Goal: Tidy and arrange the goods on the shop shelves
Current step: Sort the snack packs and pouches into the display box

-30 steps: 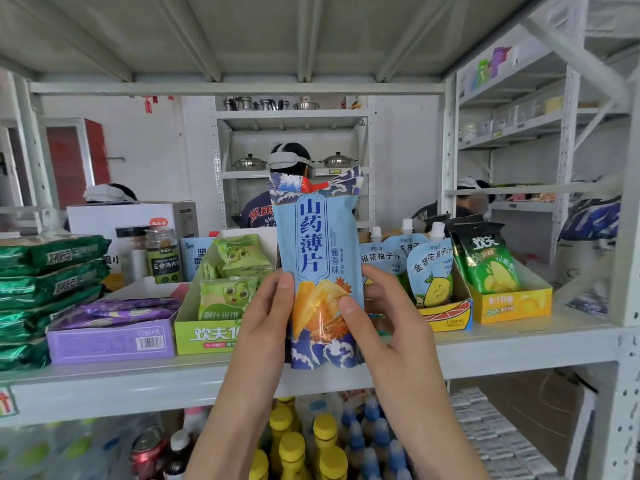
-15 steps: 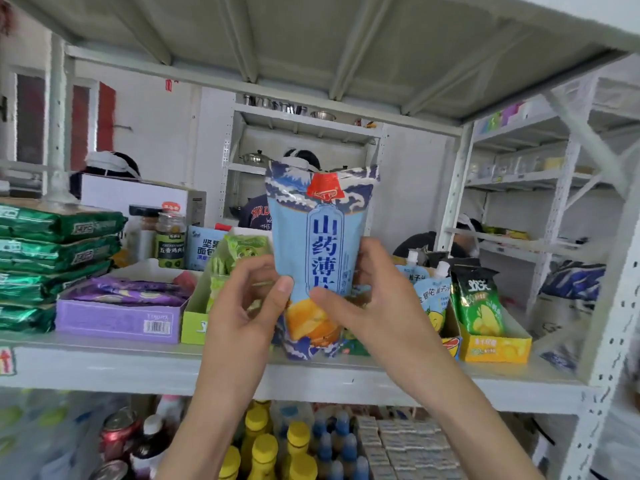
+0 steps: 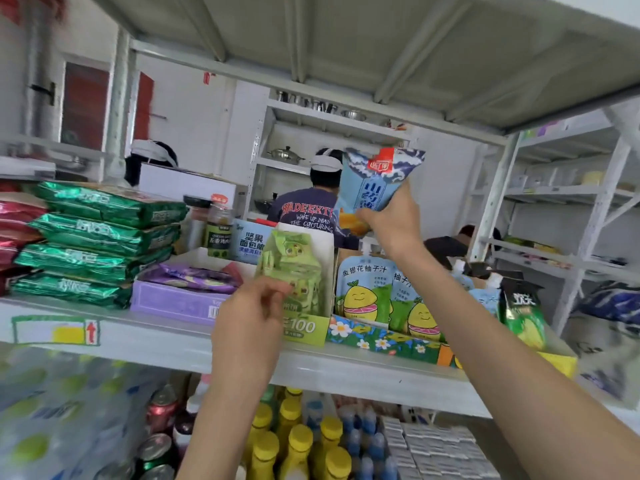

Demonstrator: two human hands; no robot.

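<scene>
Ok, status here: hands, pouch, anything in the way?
Right hand grips blue foil snack pouch, raised. Left hand at green sachets, grip unclear. Lemon-print juice pouches beneath.

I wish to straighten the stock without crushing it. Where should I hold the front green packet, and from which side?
The green packet stands upright in the green box, whose low front wall hides only its bottom. I would pinch its free top edge, coming from above and in front.
</scene>
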